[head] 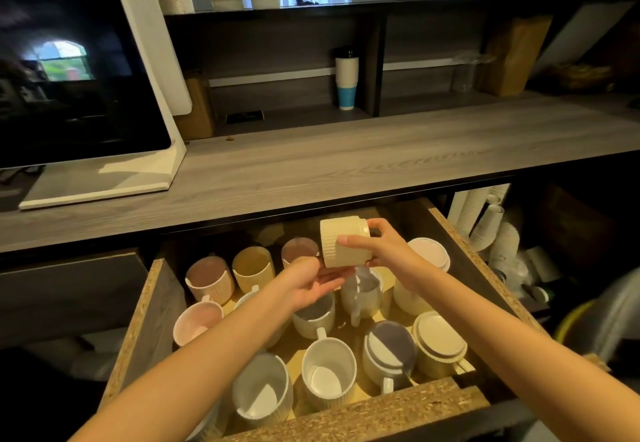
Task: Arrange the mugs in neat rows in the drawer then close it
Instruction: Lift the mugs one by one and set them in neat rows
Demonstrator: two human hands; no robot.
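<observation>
An open chipboard drawer [388, 410] holds several ribbed mugs, some upright and some upside down. Above its back half I hold a cream ribbed mug [341, 246] tipped on its side. My right hand [382, 246] grips it from the right, thumb across its front and fingers behind the base. My left hand [306, 284] is under the mug's lower rim, palm up, with fingers touching it. Upright mugs stand at the back left [252, 268], white ones at the front [327, 372], and overturned ones at the right [438, 341].
A grey wood-grain counter [346, 164] runs above the drawer, with a white-framed screen [69, 71] on its left. Shelves behind hold a stack of paper cups [346, 83] and a brown paper bag [509, 57]. Stacked paper cups [485, 220] lie right of the drawer.
</observation>
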